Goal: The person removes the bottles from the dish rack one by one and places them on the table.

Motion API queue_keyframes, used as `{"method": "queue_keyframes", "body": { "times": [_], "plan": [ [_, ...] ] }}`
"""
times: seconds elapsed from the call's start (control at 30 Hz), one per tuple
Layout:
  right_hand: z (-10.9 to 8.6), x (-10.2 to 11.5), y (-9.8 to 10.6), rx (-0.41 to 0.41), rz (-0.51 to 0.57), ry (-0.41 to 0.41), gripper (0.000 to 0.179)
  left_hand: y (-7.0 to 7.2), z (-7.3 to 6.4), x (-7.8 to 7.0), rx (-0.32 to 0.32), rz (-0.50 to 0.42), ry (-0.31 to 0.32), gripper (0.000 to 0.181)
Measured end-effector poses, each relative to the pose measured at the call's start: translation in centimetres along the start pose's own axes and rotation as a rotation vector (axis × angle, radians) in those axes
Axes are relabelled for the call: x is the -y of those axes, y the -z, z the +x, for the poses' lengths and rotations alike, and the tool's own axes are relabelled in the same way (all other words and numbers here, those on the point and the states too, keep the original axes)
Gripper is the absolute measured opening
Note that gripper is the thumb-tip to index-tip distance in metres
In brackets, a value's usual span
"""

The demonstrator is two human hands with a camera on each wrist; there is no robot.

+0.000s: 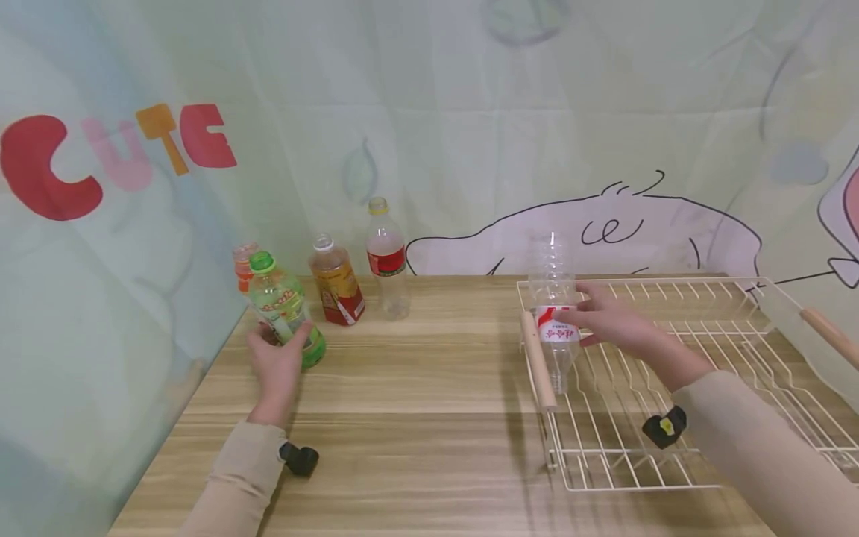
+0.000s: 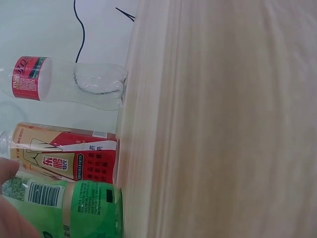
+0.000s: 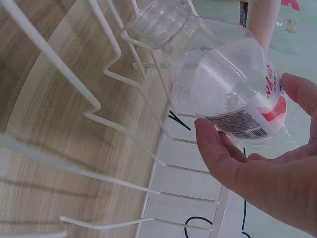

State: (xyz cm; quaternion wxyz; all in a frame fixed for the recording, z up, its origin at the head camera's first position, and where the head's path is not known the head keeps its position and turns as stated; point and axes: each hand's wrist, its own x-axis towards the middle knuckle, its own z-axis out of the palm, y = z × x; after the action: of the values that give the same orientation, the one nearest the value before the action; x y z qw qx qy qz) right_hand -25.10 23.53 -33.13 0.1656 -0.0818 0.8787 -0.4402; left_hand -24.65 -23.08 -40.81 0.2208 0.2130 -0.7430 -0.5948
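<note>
My right hand (image 1: 607, 321) grips a clear plastic bottle (image 1: 555, 276) around its red and white label. The bottle is upside down, its open neck pointing down just inside the left end of a white wire rack (image 1: 637, 488). In the right wrist view, the neck of this bottle (image 3: 218, 74) is close to the rack's wires; whether it touches them I cannot tell. On the left, my left hand (image 1: 277, 358) has thumb and fingers around a green bottle (image 1: 285, 298) with a green neck ring, standing slightly tilted on the table.
An orange-labelled bottle (image 1: 244, 261) is partly hidden behind the green one. Beside it stand a red and yellow labelled bottle (image 1: 337, 283) and a clear red-labelled bottle (image 1: 387, 261). Wooden handles (image 1: 539, 365) flank the rack on the wooden table (image 1: 416, 447). A printed curtain (image 1: 436, 134) hangs behind.
</note>
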Motion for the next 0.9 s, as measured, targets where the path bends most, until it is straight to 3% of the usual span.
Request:
{"method": "queue_keyframes", "body": {
  "times": [0.3,0.53,0.9],
  "plan": [
    [0.2,0.0,-0.2,0.018,0.036,-0.007,0.092,0.0,-0.2,-0.4,0.023,-0.003,-0.002,0.09],
    [0.4,-0.3,-0.3,0.063,0.001,-0.052,0.101,0.3,-0.6,-1.2,0.01,-0.05,0.021,0.098],
    [0.2,-0.2,-0.1,0.046,0.044,-0.016,0.091,1.5,-0.9,-3.7,-0.033,-0.08,-0.05,0.097]
  ]
}}
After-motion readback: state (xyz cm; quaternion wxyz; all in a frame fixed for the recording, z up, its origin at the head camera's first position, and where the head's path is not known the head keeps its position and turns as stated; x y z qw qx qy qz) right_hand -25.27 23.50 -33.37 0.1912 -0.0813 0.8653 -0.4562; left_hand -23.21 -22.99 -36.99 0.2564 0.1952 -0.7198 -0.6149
